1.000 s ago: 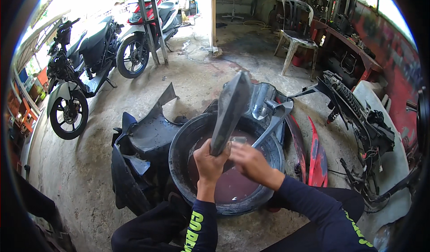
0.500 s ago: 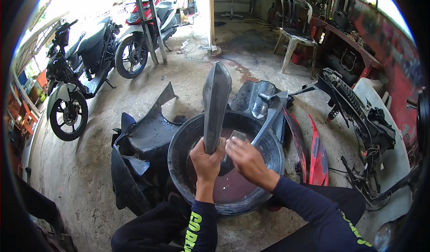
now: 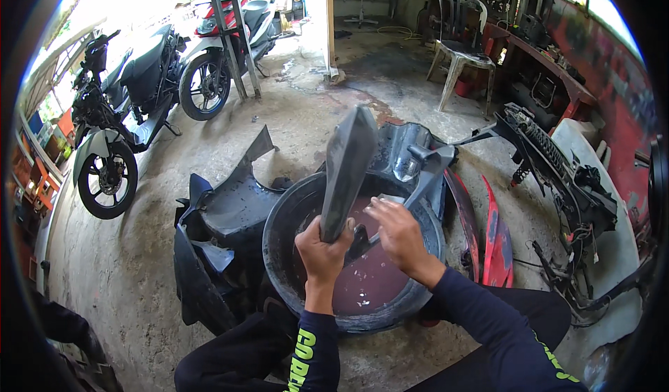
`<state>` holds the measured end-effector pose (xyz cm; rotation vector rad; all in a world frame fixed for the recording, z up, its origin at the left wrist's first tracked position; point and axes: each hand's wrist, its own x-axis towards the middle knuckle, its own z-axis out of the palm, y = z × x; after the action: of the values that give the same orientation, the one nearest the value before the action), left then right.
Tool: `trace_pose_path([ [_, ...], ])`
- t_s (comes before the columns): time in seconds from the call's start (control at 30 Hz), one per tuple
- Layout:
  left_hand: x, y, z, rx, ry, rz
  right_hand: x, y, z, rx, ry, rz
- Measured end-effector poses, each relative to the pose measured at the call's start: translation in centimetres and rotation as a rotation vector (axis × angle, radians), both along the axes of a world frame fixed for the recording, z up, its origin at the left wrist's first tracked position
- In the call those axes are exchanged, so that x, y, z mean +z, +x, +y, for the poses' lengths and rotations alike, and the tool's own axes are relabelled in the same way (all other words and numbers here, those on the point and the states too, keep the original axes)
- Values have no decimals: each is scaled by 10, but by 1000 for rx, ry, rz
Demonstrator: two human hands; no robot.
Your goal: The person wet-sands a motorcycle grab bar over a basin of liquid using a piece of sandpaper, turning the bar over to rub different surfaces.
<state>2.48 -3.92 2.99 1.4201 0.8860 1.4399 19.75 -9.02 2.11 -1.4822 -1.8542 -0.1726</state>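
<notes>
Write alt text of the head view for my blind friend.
A person's left hand holds a long gray piece up over a dark tub of reddish liquid, the right hand beside it. Red panels lie right of the tub, a dark panel left of it, with scooters parked beyond.

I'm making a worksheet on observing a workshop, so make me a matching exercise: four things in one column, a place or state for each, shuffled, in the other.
Column 1
1. Left hand
2. Round tub
3. Plastic chair
4. Red panels

Column 2
A. Standing upright near the red bench
B. On the floor, just right of the tub
C. Holding reddish liquid
D. Gripping the lower end of a long dark panel

Right pairs: 1-D, 2-C, 3-A, 4-B
</notes>
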Motion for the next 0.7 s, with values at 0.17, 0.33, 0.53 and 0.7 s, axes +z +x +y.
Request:
trace_pose_path([
  [0.17, -15, -5, 1, 65, 112, -23, 33, -17, -12, -48, -15, 498],
  [0.33, -24, -1, 2, 12, 68, -356, 35, -23, -15, -29, -34, 615],
  [0.53, -16, 2, 1, 67, 74, -375, 28, -43, -26, 68, -193, 636],
  [0.7, -26, 4, 7, 174, 95, -341, -12, -74, -28, 143, -71, 419],
])
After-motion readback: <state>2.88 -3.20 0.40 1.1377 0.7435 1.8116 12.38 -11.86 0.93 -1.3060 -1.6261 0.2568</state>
